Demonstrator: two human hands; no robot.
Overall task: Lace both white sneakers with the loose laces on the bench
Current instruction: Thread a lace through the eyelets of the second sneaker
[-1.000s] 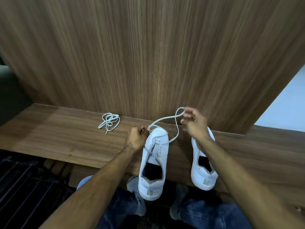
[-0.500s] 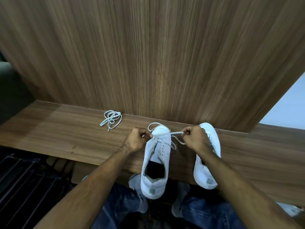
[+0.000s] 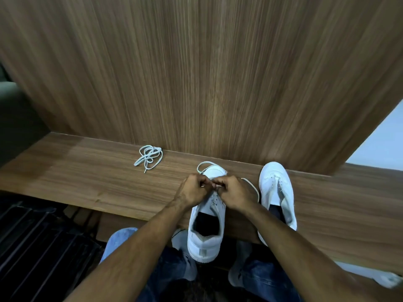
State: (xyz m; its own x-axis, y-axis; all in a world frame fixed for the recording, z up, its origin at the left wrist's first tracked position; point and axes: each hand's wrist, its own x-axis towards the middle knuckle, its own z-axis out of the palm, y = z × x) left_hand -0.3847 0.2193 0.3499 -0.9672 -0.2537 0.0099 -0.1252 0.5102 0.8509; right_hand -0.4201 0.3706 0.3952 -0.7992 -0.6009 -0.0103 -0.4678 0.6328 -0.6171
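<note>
Two white sneakers stand on the wooden bench (image 3: 87,182), toes toward the wall. My left hand (image 3: 193,190) and my right hand (image 3: 233,194) meet over the eyelets of the left sneaker (image 3: 207,223), both pinching its white lace (image 3: 250,185). One loop of that lace lies past the toe, another trails to the right of my right hand. The right sneaker (image 3: 277,192) stands unlaced beside it, untouched. A second loose lace (image 3: 149,156) lies bundled on the bench to the left, near the wall.
A wood-panelled wall (image 3: 207,73) rises directly behind the bench. My knees in blue jeans (image 3: 172,264) are below the bench edge. Dark slatted flooring (image 3: 39,247) lies at the lower left. A pale floor (image 3: 379,144) shows at the right.
My right hand came down and leftward from behind the right sneaker to meet my left hand over the left sneaker. The raised lace loop has dropped onto the bench.
</note>
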